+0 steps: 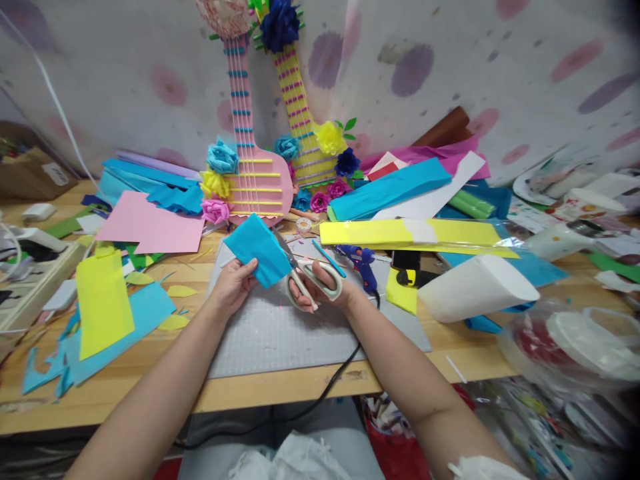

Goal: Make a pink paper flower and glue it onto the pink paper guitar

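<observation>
My left hand point(234, 287) pinches the lower left edge of a blue piece of paper point(260, 251), thumb on top. My right hand point(320, 288) has its fingers through the pale handles of a pair of scissors point(287, 255). The blades lie against the right edge of the blue paper, parted at the handles; whether they are cutting into it I cannot tell. Both hands are above a grey cutting mat point(260, 347). A blue hot glue gun point(364, 268) rests just right of my right hand, and a thin blue strip point(329, 259) lies beyond it.
Two paper guitars, one pink point(260, 180) and one yellow point(300, 113), lean on the wall behind. Pink paper point(150, 223), yellow paper point(103, 303) and scraps lie left. Wrapped yellow paper point(370, 233) and a white roll point(475, 290) lie right. A black cord point(340, 373) crosses the mat.
</observation>
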`<state>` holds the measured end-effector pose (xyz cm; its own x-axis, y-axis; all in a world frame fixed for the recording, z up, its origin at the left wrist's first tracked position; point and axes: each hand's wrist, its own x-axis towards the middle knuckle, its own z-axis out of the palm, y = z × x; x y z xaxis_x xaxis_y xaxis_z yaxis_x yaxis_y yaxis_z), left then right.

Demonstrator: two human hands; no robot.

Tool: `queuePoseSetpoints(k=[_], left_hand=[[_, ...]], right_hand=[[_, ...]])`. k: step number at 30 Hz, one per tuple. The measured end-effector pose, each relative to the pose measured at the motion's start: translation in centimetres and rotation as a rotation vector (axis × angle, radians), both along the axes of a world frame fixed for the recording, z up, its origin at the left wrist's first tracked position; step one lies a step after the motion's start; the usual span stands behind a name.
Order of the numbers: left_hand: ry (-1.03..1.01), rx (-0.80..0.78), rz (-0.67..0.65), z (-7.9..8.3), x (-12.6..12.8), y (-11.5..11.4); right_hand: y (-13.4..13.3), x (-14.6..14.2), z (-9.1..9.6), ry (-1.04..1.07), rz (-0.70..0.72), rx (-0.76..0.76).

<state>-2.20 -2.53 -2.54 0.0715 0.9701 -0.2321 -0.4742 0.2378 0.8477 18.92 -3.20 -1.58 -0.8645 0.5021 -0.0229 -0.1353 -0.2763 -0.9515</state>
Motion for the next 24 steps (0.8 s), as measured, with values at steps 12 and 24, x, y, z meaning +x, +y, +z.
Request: queuePoseSetpoints(k=[12, 24], left_hand=[[0.015, 0.013, 0.020, 0.1, -0.1, 0.1], [0.106, 0.147, -0.193, 0.3, -2.3, 0.1]], right_hand=[[0.6, 0.6, -0.7, 0.032, -0.125, -0.008], [0.5, 0.2, -0.3, -0.637, -0.571, 0.485]])
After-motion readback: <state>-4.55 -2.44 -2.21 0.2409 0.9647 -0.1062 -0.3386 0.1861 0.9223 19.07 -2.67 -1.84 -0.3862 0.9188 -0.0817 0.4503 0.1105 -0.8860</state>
